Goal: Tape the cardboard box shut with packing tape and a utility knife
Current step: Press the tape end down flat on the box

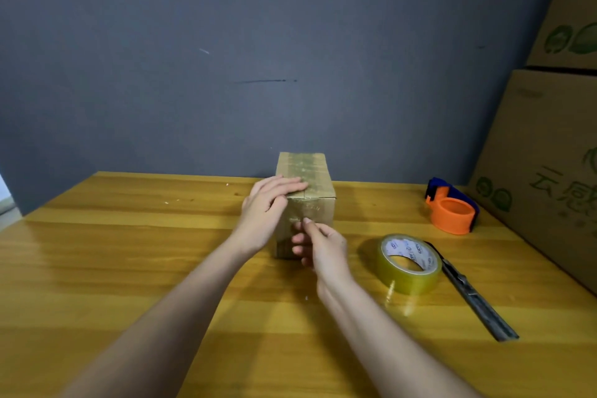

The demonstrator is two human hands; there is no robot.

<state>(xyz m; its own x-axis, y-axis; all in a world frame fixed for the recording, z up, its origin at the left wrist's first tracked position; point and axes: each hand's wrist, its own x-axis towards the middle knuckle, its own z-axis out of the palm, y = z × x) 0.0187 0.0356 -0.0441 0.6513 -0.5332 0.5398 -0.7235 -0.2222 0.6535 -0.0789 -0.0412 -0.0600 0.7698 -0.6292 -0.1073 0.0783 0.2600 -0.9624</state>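
Observation:
A small cardboard box [311, 178] stands on the wooden table [129, 268], its flaps closed and a strip of clear tape running over the top and down the near face. My left hand [266, 210] lies with straight fingers on the box's top front edge. My right hand [318, 247] is at the near face, thumb pressed against the tape there, the other fingers curled loosely. A roll of clear packing tape [408, 263] lies flat to the right. Just beyond it lies a dark utility knife [475, 299].
An orange and blue tape dispenser [452, 207] sits at the back right of the table. Large printed cardboard cartons [549, 155] are stacked along the right edge. A grey wall stands right behind the box.

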